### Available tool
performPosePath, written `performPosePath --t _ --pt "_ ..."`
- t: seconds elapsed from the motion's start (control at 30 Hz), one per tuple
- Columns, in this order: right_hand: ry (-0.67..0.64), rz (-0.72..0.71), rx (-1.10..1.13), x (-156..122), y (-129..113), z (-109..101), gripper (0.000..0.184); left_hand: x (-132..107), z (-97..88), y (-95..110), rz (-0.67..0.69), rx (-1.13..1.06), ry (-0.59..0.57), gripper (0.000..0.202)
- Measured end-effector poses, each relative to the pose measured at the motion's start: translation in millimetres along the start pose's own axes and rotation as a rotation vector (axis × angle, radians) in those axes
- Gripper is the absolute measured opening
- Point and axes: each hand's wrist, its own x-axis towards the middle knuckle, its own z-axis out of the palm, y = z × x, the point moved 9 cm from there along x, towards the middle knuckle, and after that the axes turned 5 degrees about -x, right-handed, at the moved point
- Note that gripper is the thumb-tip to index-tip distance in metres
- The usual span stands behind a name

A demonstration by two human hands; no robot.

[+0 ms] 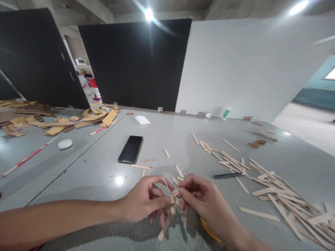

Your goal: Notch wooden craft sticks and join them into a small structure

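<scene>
My left hand is closed around a small assembly of wooden craft sticks, its thumb pressing near a joint. One longer stick slants down toward me, and a thin one points up between the fingers. At the right side of the assembly, my right hand pinches a short craft stick piece between thumb and forefinger. Just beyond the hands lie short cut stick pieces on the grey table. A yellow object is partly hidden under my right wrist.
Many loose craft sticks spread over the right side, with a black pen beside them. A smartphone, a white earbud case and folded paper lie further left. Cardboard scraps pile at the far left. Upright panels line the back.
</scene>
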Motion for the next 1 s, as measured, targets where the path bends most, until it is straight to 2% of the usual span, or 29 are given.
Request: performPosePath --t 0.13,0.27,0.37,0.5,0.7,1.0 --pt "-0.002 0.003 0.028 0 -2 0 0.031 2 -1.7 1 0.015 0.036 0.027 0.044" --pt "0.044 0.017 0.044 2 -4 -7 0.035 -1 -8.3 10 0.098 0.140 0.150 0.046" --pt "0.067 0.020 0.047 3 -5 -14 0.036 -11 -13.3 21 0.200 0.296 0.251 0.036" --pt "0.025 0.025 0.058 3 -5 -14 0.036 -23 -17.6 36 0.368 0.546 0.332 0.021" --pt "-0.016 0.025 0.090 0 3 -7 0.038 -28 -15.1 46 0.577 0.810 0.301 0.021" --pt "-0.041 0.026 0.123 -5 18 -2 0.036 -35 -9.2 40 0.676 1.009 0.259 0.026"
